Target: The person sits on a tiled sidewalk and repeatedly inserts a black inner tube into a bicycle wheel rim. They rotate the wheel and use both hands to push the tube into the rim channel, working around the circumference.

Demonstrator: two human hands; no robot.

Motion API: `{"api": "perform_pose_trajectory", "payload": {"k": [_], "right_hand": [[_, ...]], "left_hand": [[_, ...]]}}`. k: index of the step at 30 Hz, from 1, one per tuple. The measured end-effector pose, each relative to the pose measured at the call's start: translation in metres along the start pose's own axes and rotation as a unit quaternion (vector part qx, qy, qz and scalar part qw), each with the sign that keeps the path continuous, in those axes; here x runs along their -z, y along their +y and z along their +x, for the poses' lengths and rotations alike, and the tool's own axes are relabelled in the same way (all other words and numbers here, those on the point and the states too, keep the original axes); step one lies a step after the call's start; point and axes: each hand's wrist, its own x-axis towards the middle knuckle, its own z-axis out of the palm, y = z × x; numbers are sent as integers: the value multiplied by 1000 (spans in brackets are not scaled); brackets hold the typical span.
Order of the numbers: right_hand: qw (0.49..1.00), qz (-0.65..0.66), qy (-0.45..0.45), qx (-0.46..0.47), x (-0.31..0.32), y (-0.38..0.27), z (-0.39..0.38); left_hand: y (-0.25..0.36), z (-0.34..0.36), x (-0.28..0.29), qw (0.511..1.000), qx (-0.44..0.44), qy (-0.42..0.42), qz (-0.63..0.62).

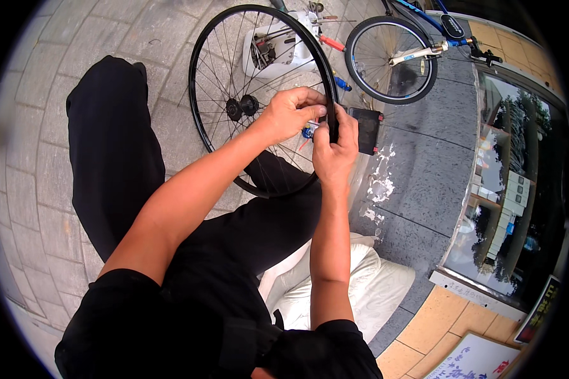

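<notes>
A black bicycle wheel with thin spokes and a dark hub stands tilted in front of me, its lower part over my trouser leg. No tyre can be made out on it for sure. My left hand is closed, thumb and fingers pinching at the inner side of the right-hand rim, among the spokes. Just below, my right hand wraps round the same stretch of rim with its fingers on the outer side. Whether either hand also holds a small part between the fingertips is hidden.
Behind the wheel sits a white plastic container with metal tools inside. A red-handled tool, a blue-handled tool and a dark box lie nearby. A blue bicycle stands far right, beside a glass case. White sacking lies beside me.
</notes>
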Motion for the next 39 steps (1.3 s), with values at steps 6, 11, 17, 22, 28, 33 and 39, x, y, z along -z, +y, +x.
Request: {"api": "perform_pose_trajectory", "payload": {"k": [6, 11, 17, 22, 28, 33, 39], "right_hand": [[995, 55, 23, -85, -5, 1, -6], [998, 33, 18, -50, -4, 3, -4], [1000, -12, 19, -4, 1, -8, -2], [1000, -13, 28, 7, -1, -8, -4], [999, 12, 40, -34, 2, -13, -10], [999, 11, 33, 4, 4, -14, -5], [999, 28, 45, 3, 3, -10, -9]], "left_hand": [[-3, 0, -3, 987, -47, 35, 149], [0, -2, -3, 977, -49, 14, 206], [-8, 0, 5, 991, 1, -19, 134], [-6, -2, 3, 999, -25, -23, 37], [-5, -5, 0, 991, -4, -14, 130], [-8, -1, 7, 996, 9, -56, 72], [-13, -5, 2, 998, -39, -31, 26]]}}
